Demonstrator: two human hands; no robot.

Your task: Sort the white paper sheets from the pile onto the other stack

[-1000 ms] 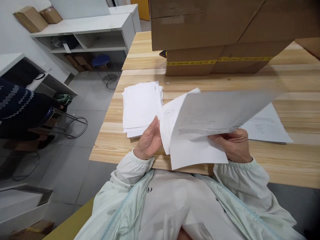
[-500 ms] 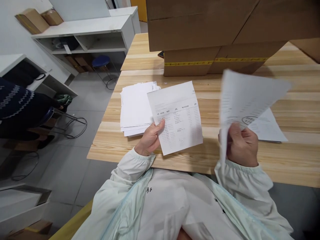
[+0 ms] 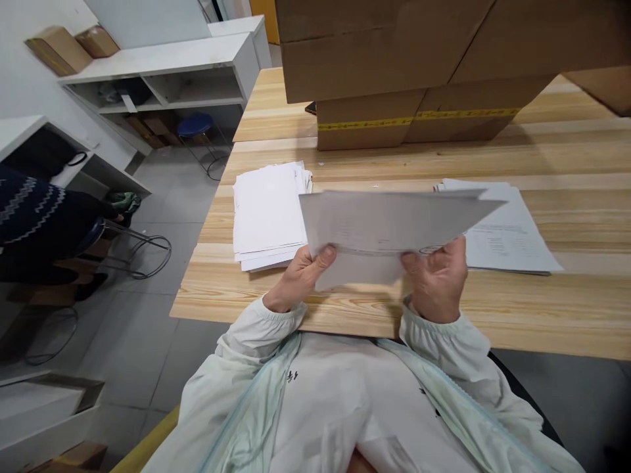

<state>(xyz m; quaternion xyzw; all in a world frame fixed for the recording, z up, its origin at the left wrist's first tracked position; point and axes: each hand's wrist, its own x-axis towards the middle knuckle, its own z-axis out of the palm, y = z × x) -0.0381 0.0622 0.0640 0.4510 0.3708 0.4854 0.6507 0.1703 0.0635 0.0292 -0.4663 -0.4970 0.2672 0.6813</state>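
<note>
Both my hands hold printed paper sheets [image 3: 389, 223] just above the near edge of a light wooden table [image 3: 566, 315]. My left hand [image 3: 302, 274] pinches the sheets' lower left corner with the thumb on top. My right hand [image 3: 436, 279] grips their lower right part, fingers curled. The sheets are tilted almost flat toward me, so their print is hard to read. A white paper stack [image 3: 269, 213] lies on the table to the left of my hands. Another printed stack [image 3: 507, 230] lies to the right, partly behind the held sheets.
Stacked cardboard boxes [image 3: 419, 66] with yellow tape fill the table's far side. To the left are a grey floor, white shelving [image 3: 162, 72], a blue stool [image 3: 197, 125], and a seated person in a dark patterned sweater [image 3: 34, 210].
One second ago both hands held overlapping sheets. Half a second ago my right hand swung one sheet out to the right. Now that sheet is back over the left-hand sheet, held together.
</note>
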